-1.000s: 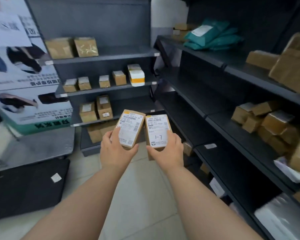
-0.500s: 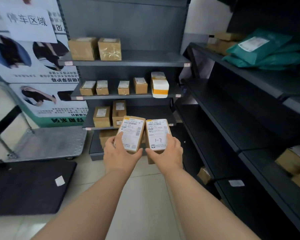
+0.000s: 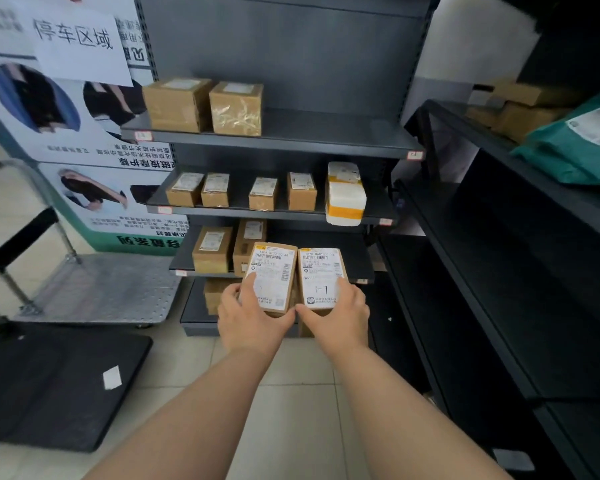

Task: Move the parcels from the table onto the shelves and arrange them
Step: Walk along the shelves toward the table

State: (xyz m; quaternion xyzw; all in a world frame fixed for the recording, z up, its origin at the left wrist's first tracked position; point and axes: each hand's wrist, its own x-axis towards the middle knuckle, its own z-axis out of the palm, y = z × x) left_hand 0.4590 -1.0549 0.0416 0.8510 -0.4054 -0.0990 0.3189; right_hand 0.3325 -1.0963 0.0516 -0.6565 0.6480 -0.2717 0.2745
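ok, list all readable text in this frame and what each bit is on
"停车区域": white paper sheet taped on the poster wall, top left.
"1-7", handwritten, and "0681" printed: label of the parcel in the right hand.
Top code line on that label: roughly "806C 0681 00 1", unsure.
Label of the parcel in the left hand: code line roughly "130A A17C 00 4", unsure; rest too small.
Poster text: mirrored, not read reliably.
Shelf-edge tags and shelved box labels: too small.
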